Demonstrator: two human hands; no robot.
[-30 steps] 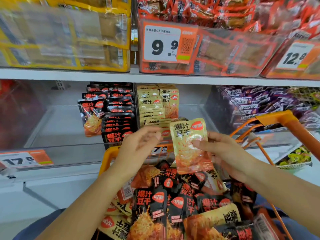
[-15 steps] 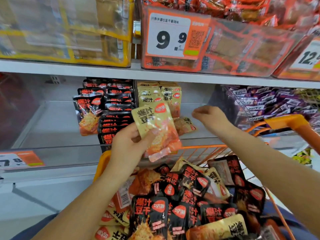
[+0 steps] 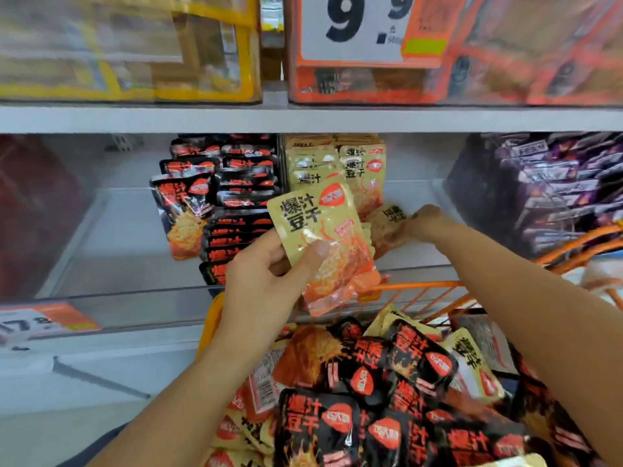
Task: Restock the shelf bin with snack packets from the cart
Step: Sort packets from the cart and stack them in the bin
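Note:
My left hand (image 3: 269, 274) grips a yellow snack packet (image 3: 323, 237), held upright in front of the clear shelf bin (image 3: 135, 298). My right hand (image 3: 423, 220) reaches into the bin and touches a fallen yellow packet (image 3: 387, 227) lying beside the stacked yellow packets (image 3: 337, 163); motion blur hides its fingers. Black packets (image 3: 242, 197) stand in rows to the left of the yellow ones. The orange cart (image 3: 438, 288) below holds several black and yellow packets (image 3: 387, 382).
A shelf board (image 3: 303, 117) runs above the bin, carrying a yellow box (image 3: 135, 48) and an orange box with a 9.9 price tag (image 3: 357, 25). Purple packets (image 3: 556, 190) fill the bin at the right. A 17.8 price label (image 3: 43, 323) sits at the lower left.
My right hand let go of the yellow packet, leaving it in my left hand, then reached forward into the bin to the fallen packet. The view moved closer to the shelf.

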